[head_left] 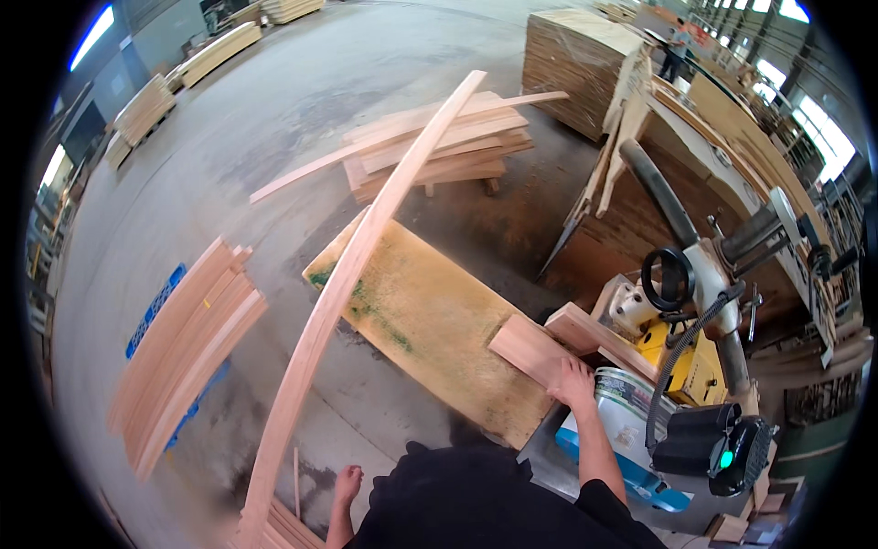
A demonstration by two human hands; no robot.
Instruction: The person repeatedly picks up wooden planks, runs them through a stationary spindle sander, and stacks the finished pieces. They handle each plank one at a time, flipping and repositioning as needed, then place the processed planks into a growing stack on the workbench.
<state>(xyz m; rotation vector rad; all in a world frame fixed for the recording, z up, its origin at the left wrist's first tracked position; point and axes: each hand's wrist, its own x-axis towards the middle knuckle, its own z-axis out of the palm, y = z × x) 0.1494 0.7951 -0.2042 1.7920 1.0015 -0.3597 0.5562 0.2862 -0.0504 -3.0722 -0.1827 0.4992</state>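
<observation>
My right hand [572, 384] grips the end of a short pale board [526, 348] lying on the right part of a worn yellowish tabletop [412, 302] with green stains. A longer piece of wood [594, 331] lies just beyond it, beside a machine [704, 284] with a black handwheel, yellow body and hose. My left hand [347, 485] hangs low, left of my dark-clothed body, fingers curled with nothing visible in them. A long narrow plank [320, 325] runs diagonally across the tabletop's left end, above and left of that hand.
Planks [183, 357] stand stacked on blue pallets at left; more planks [439, 146] lie stacked ahead on the floor. A large wrapped stack [572, 69] and a wooden partition [640, 210] border the right. A person [677, 50] stands far back right. Pale stacks [215, 55] line the far left.
</observation>
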